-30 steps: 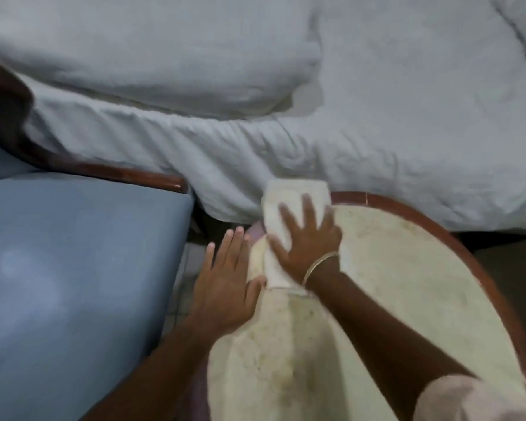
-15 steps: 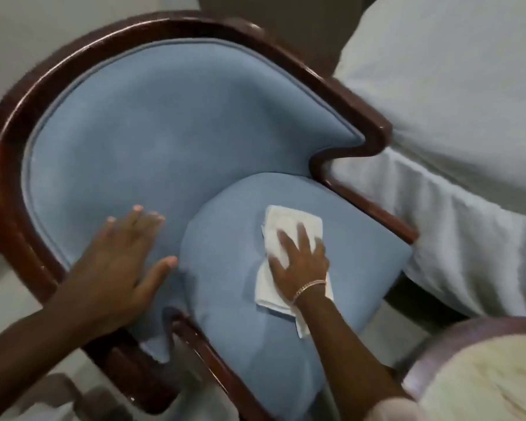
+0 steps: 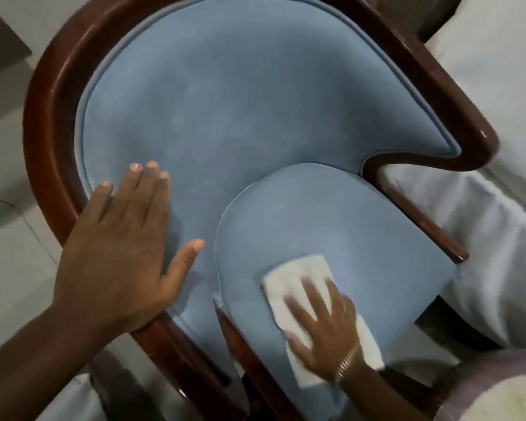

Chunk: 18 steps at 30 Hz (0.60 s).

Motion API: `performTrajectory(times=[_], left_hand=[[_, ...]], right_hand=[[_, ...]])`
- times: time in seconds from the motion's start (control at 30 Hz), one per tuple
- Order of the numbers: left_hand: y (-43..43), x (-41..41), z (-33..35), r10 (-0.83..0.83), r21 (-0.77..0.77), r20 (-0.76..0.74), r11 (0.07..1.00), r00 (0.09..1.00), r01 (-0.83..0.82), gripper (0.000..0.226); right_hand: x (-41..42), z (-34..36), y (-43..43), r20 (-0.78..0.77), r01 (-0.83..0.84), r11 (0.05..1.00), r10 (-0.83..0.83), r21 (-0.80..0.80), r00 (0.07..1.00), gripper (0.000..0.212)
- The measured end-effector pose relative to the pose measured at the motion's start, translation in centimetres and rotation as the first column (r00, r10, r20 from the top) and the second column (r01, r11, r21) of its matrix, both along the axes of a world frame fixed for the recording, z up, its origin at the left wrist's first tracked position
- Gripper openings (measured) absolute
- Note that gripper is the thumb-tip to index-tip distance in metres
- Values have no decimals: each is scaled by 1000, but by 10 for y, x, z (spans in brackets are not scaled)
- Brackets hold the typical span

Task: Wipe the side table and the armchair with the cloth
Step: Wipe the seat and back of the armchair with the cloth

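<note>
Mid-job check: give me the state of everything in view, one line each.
cloth: folded, flat on the seat cushion, under the right hand
left hand: open, flat on the armchair side
side table: only a corner visible

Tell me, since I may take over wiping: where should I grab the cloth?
Probably the far end of the cloth, from above: it lies flat on the seat, and the right hand covers its middle, leaving that end free.
</note>
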<state>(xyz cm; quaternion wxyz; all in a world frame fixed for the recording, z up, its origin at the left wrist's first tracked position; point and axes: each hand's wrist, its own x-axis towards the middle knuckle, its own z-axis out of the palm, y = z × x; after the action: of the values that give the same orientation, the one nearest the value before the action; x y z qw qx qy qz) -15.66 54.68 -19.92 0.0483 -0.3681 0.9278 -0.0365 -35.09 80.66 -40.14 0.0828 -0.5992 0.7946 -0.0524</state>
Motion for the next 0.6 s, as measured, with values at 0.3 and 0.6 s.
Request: performTrajectory(times=[0.3, 0.6], left_hand=[[-19, -1, -10, 82, -105, -173, 989, 982, -101, 97], [-221, -29, 49, -244, 52, -57, 968, 968, 247, 95]], right_hand=[[-43, 6, -133, 41, 487, 865, -486, -119, 873, 58], [16, 61, -165, 553, 410, 805, -125, -430, 824, 40]])
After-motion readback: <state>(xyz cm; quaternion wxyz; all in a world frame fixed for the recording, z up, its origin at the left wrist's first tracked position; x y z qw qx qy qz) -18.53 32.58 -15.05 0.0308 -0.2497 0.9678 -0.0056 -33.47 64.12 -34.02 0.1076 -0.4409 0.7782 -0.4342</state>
